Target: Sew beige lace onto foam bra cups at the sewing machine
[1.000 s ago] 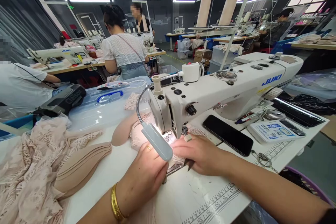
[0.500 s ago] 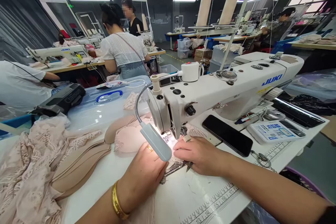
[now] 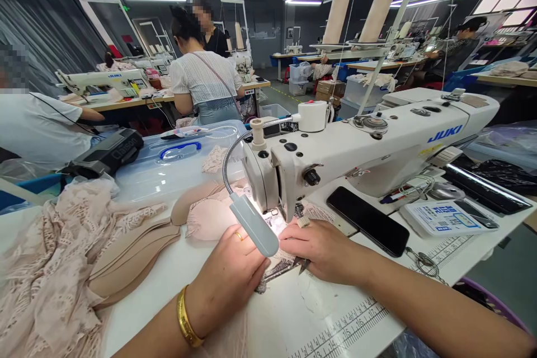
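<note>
Under the needle area of a white sewing machine lies a pale pink lace bra, its padded cup spread to the left. My left hand is closed on the bra's fabric, with its fingertips partly behind the grey lamp head. Close to the presser foot, my right hand pinches the lace edge with bent fingers. Dark pointed blades stick out beneath that hand; whether it grips them is hidden. The needle itself is hard to make out in the bright light.
Beige foam cups and heaped pink lace lie on the left. A black phone, a plastic case and a key ring are on the right. Behind stands a lidded clear bin. Several people sit or stand beyond.
The camera view has shifted slightly, so the machine and background appear further right and a little lower. Both hands stay at the lace in nearly the same pose.
</note>
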A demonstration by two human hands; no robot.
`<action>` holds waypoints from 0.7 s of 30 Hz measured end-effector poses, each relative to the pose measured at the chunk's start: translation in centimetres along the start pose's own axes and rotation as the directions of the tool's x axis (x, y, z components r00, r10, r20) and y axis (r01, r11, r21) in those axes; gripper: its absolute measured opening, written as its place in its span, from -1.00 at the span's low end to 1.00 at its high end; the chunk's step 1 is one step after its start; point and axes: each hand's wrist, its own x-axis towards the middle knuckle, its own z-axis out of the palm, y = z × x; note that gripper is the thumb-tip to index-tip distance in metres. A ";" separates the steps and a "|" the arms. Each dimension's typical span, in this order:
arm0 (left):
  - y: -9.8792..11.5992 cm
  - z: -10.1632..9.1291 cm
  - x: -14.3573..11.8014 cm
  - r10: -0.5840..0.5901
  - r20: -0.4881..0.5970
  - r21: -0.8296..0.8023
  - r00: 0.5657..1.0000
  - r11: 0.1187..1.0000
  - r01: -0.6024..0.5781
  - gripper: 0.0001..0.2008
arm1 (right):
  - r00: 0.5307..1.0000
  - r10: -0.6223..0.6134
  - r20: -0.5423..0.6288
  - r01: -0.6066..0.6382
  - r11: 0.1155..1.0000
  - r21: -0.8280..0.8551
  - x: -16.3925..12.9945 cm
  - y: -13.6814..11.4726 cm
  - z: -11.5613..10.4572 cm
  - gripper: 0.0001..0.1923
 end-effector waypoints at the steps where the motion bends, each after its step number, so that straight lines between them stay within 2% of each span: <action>1: 0.0 0.0 0.0 -0.002 0.006 0.007 1.000 1.000 0.002 -0.83 | 1.000 0.000 0.003 0.000 1.000 -0.004 0.0 0.0 0.0 -0.49; 12: -0.2 0.1 0.3 -0.054 0.033 0.061 0.998 0.997 0.052 -0.80 | 0.999 0.049 0.002 -0.049 0.998 -0.028 0.4 0.6 0.2 -0.52; 17: -0.3 0.3 0.2 -0.003 -0.073 0.095 0.997 0.995 0.010 -0.78 | 0.996 0.088 0.001 -0.088 0.995 -0.044 0.4 0.5 0.0 -0.50; 21: -0.1 0.2 0.1 0.022 -0.065 0.042 0.998 0.999 -0.019 -0.79 | 1.000 0.023 0.008 -0.023 0.999 -0.024 0.3 0.3 -0.1 -0.48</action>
